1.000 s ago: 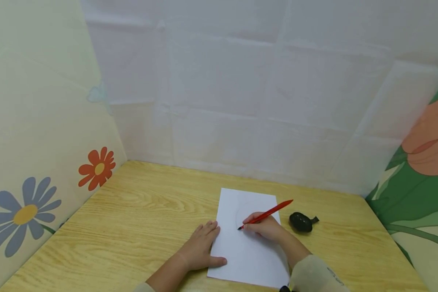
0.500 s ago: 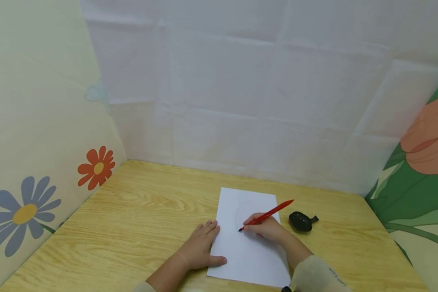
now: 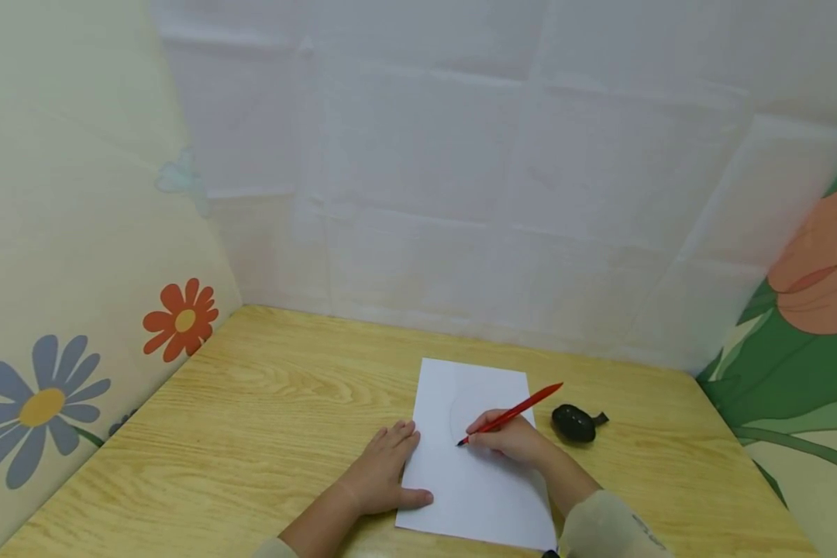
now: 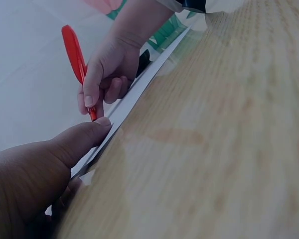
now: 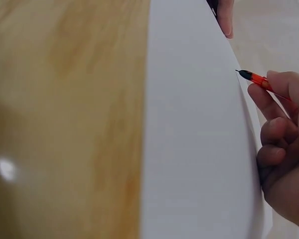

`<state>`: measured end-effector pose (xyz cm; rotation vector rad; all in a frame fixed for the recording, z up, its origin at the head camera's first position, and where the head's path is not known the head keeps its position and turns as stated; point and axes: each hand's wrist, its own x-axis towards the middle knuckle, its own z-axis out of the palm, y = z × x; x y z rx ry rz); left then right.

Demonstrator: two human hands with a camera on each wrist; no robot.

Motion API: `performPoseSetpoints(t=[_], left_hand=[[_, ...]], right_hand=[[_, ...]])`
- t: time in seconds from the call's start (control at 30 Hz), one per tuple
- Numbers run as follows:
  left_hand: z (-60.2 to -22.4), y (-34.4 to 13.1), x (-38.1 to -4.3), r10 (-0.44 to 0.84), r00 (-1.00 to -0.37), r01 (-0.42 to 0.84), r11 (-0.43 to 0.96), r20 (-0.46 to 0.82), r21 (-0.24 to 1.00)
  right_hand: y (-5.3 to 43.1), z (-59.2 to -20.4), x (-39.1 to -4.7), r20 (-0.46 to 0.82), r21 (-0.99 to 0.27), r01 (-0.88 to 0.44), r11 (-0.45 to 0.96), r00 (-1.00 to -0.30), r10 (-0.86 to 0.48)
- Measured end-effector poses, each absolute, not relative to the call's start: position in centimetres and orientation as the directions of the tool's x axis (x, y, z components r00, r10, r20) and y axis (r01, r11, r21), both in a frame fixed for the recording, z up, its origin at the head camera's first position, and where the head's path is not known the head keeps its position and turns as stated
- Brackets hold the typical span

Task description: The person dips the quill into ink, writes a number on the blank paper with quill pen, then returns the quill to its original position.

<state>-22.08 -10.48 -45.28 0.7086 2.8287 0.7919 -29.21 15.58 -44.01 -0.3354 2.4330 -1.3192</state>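
Observation:
A white sheet of paper (image 3: 453,496) lies on the wooden table. My left hand (image 3: 385,474) rests on its left edge, fingers extended and spread, the thumb on the lower left part. In my right hand (image 3: 512,439) a red pen (image 3: 535,398) with a dark tip is pinched between thumb and fingers. The pen's tip meets the paper left of the hand, at the lower end of a faint curved line (image 3: 451,415). From the left wrist view, the pen (image 4: 74,52) slants up with a broad, flat red end. The right wrist view has its dark tip (image 5: 245,74) near the paper's surface.
A glossy black rounded object (image 3: 573,424) with a small tab lies on the table (image 3: 307,372) to the right of the paper. A white sheet backdrop (image 3: 418,194) hangs behind, with flower-printed panels on both sides.
My right hand and the pen have slid slightly toward me and to the right, the tip following the faint curve. The left hand stays in place.

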Motion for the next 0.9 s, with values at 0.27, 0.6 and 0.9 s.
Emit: performPoseSetpoints(t=[0.27,0.6,0.9], left_hand=[[-45.42,-10.46,-22.16,0.470,-0.882,0.415,0.752,0.024,0.512],[-45.50,-10.50,-22.11,0.468,-0.883,0.413,0.751,0.025,0.514],[-45.48,-10.53,-22.08,0.469,-0.883,0.410,0.753,0.016,0.515]], right_hand=[[15.78,-44.02,-29.04,-0.198,-0.839,-0.038,0.543,-0.908,-0.370],[15.91,-43.79,-28.74,-0.208,-0.831,-0.041,0.554,-0.902,-0.379],[16.16,-43.83,-28.73,-0.206,-0.836,-0.053,0.546,-0.892,-0.402]])
